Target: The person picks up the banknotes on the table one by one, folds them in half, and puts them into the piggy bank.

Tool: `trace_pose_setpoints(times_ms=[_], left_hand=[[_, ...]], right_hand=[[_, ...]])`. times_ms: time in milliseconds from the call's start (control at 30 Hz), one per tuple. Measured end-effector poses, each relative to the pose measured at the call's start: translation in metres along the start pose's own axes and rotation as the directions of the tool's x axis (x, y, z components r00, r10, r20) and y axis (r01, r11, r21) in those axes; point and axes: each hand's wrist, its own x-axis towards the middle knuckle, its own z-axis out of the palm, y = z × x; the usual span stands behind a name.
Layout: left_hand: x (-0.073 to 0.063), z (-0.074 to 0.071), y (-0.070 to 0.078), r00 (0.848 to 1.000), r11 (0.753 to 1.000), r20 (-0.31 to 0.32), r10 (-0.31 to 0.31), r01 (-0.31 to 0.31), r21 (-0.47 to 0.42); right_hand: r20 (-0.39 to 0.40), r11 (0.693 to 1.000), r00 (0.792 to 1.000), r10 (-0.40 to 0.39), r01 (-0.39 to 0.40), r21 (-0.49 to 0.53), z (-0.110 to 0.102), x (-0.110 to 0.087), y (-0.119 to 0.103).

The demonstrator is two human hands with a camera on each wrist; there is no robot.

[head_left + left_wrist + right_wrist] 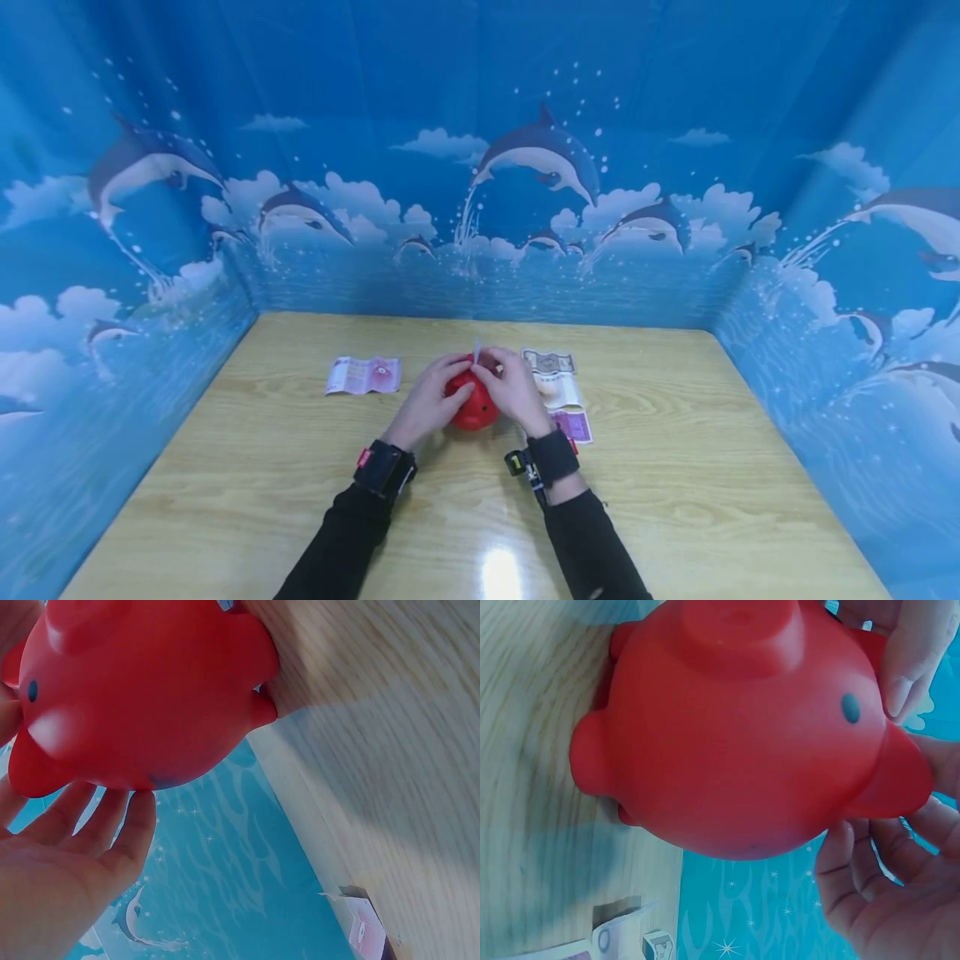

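Observation:
A red piggy bank (474, 410) stands on the table between both hands, its snout toward the person. A thin pale slip, seen edge-on and looking like a folded banknote (477, 348), stands upright at its top. My right hand (516, 390) pinches this slip near the thumb and index finger; its other fingers (836, 862) bend along the pig's side. My left hand (429, 402) holds the opposite side, thumb across the head, fingers (135, 829) against the body by an ear. The pig's top is hidden in both wrist views.
A pink-and-white banknote (363, 375) lies to the left. Right of the pig lie a grey banknote (549, 362), a pale yellowish one (558, 389) and a purple one (576, 425), partly behind the right wrist. A blue dolphin-print curtain (480, 283) borders the wooden table (675, 467).

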Motion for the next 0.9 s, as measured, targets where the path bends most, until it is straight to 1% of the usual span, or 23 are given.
trace_pose_setpoints(times_ms=[200, 333, 700, 900], left_hand=[[0.0008, 0.0005, 0.0004, 0.999, 1.0, -0.027, 0.027, -0.027, 0.003], [0.0008, 0.0008, 0.0004, 0.999, 1.0, -0.039, 0.028, -0.028, -0.002], [-0.0002, 0.0065, -0.003, 0.997, 1.0, -0.082, 0.005, -0.006, -0.01], [-0.0007, 0.0086, -0.0033, 0.996, 0.999, -0.083, -0.041, 0.041, -0.004]], right_hand=[[0.011, 1.0, 1.0, 0.009, -0.009, -0.007, -0.0007, 0.0004, 0.0005], [0.012, 1.0, 1.0, 0.008, -0.008, -0.008, -0.0007, 0.0001, 0.0006], [0.02, 1.0, 1.0, 0.008, -0.008, 0.004, -0.0005, -0.0001, 0.0025], [0.058, 0.999, 0.997, 0.043, -0.044, 0.022, -0.0013, 0.0007, 0.0055]])
